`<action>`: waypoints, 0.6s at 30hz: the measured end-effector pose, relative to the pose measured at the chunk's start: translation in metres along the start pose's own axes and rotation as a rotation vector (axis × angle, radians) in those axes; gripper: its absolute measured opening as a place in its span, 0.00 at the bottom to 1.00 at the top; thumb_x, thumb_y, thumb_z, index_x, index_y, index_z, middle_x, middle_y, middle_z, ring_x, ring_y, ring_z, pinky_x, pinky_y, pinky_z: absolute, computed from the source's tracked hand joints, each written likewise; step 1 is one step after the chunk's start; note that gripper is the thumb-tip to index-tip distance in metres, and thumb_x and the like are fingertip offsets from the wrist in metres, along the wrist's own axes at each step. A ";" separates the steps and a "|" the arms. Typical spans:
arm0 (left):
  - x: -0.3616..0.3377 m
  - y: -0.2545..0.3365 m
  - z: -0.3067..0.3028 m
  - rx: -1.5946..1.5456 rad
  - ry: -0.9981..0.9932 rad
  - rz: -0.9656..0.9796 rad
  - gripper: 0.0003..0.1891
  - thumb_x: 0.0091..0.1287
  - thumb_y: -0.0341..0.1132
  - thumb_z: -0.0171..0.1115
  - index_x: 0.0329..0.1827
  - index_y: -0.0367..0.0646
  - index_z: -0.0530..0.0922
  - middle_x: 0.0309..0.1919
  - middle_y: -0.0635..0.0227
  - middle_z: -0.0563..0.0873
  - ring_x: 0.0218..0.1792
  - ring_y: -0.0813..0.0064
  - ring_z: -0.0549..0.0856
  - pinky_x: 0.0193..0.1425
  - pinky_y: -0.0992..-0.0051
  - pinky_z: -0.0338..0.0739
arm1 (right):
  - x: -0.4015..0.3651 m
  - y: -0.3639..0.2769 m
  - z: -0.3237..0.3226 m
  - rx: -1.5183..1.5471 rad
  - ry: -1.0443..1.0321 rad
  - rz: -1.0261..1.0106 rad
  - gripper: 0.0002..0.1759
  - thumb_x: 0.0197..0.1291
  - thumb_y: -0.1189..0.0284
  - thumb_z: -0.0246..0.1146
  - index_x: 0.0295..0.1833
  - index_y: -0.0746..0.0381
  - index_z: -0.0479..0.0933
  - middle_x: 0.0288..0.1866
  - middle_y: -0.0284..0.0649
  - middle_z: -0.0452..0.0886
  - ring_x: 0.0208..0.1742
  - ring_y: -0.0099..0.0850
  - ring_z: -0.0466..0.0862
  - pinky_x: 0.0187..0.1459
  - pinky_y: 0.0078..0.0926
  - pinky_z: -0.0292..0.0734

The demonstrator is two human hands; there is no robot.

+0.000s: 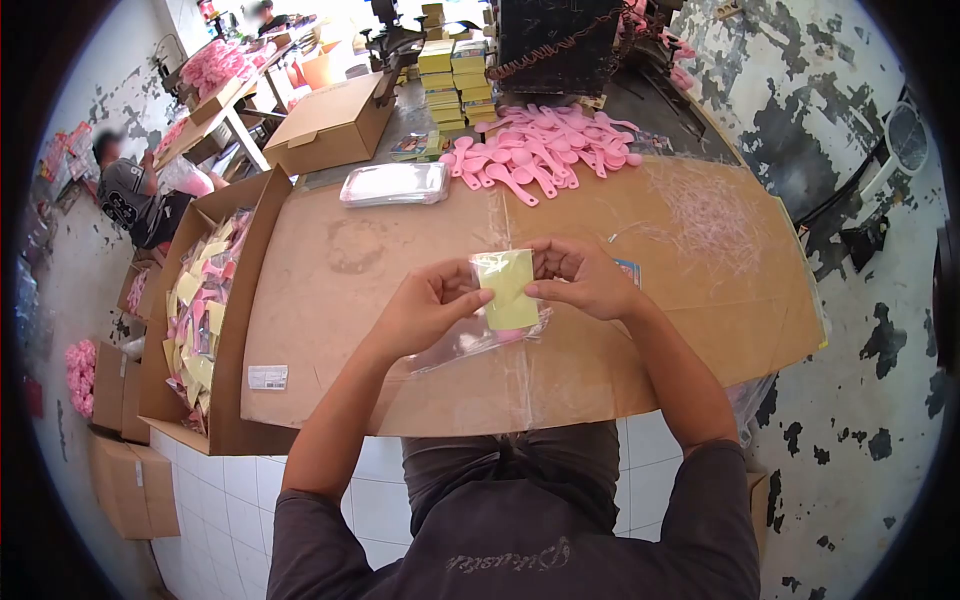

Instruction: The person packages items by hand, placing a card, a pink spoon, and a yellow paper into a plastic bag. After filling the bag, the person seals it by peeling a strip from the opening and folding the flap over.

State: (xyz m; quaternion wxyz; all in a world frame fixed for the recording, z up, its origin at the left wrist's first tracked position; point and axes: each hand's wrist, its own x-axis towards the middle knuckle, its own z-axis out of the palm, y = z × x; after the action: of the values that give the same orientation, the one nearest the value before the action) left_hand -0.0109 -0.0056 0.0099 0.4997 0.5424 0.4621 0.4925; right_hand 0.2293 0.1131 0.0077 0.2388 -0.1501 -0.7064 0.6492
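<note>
A yellow card (508,290) with a shiny clear film over it is held up in front of me, above the cardboard. My left hand (432,302) pinches its left edge between thumb and fingers. At the opposite edge, my right hand (582,280) grips it the same way. Just below the card shows a bit of something pink (510,335), mostly hidden. A clear plastic bag (455,348) lies on the cardboard under my hands. Beside my right wrist, a small blue printed card (628,272) is partly covered.
Pink scoops (540,150) are heaped at the back, with stacked yellow cards (455,75) behind. Clear bags (395,185) lie left of them. A large open box (262,215) of packed pieces stands left. Plastic strips (712,215) litter the right. Another person (140,190) sits far left.
</note>
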 end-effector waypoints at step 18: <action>-0.020 0.000 -0.039 0.624 0.130 0.094 0.21 0.70 0.41 0.74 0.61 0.40 0.86 0.49 0.63 0.92 0.46 0.72 0.90 0.53 0.71 0.83 | -0.020 0.006 -0.061 -1.064 0.264 0.065 0.19 0.57 0.68 0.76 0.51 0.65 0.85 0.49 0.46 0.84 0.55 0.44 0.85 0.57 0.40 0.79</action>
State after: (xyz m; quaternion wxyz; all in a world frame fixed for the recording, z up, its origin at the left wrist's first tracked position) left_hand -0.0515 -0.0217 0.0095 0.2555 0.6575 0.5963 0.3831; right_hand 0.2776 0.1547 0.0020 0.1967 -0.3520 -0.8962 0.1851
